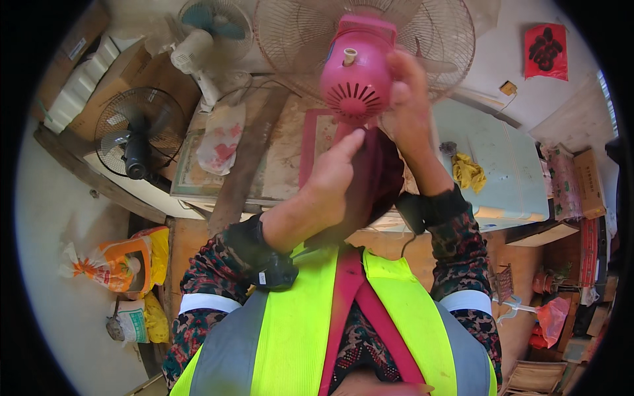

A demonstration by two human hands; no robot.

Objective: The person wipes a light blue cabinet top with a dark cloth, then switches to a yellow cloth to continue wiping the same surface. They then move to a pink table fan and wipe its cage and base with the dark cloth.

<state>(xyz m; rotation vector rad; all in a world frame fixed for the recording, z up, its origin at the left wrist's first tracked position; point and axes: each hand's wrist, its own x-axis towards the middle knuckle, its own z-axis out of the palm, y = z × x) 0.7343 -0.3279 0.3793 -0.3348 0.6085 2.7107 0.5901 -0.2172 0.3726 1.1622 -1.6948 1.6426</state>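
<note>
A pink electric fan (356,72) stands before me with its wire cage on the far side and a slotted motor housing facing me. My left hand (323,185) is closed around the fan's neck just below the housing, one finger lying up along it. My right hand (408,89), slightly blurred, holds the right side of the housing with bent fingers. A dark maroon, cloth-like piece (386,175) hangs below the housing between my forearms; its upper part is hidden by my left hand. A pale knob (350,56) sticks up from the housing.
A white fan (193,54) and a black fan (137,148) stand to the left near cardboard boxes (109,99). A plastic bag (221,142) lies on the table. At right, a yellow crumpled cloth (467,173) rests on a pale green surface (508,165). Bags (125,264) stand at lower left.
</note>
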